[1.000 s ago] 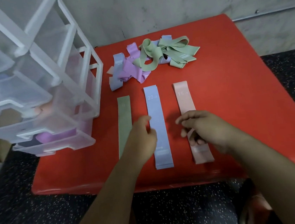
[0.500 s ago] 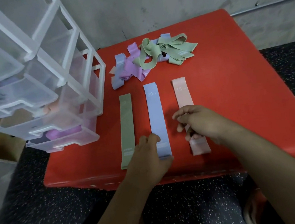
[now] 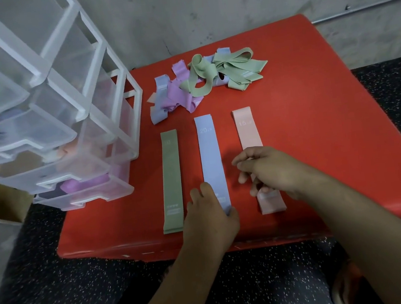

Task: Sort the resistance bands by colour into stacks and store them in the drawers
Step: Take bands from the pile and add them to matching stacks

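Red padded table point(image 3: 315, 113). Three stacks started, each lying flat and running 12 to 6, apart from one another: sage-green fabric band point(image 3: 171, 177) toward 8 o'clock, pale-blue fabric band point(image 3: 210, 155) at 6, pink fabric band point(image 3: 247, 131) toward 5. Tangled pile of green, lilac and blue bands point(image 3: 211, 78) at 12 o'clock, unsorted. Clear plastic drawer unit point(image 3: 65, 117) at 9 to 10, with its lower drawers pulled out.

Left hand point(image 3: 209, 220) is at the 6 o'clock end of the pale-blue fabric band, fingers curled over it and pinching its corner. Right hand point(image 3: 271, 171) hangs over the pink fabric band's near half, fingers loosely curled; cannot tell whether it pinches or only touches.

Step in hand, as I read it: squaring the blue stack. To do it well, pin the near end and smooth toward 12. Keep the edges parallel to the neighbouring bands and hold the gaps, so later layers land true.
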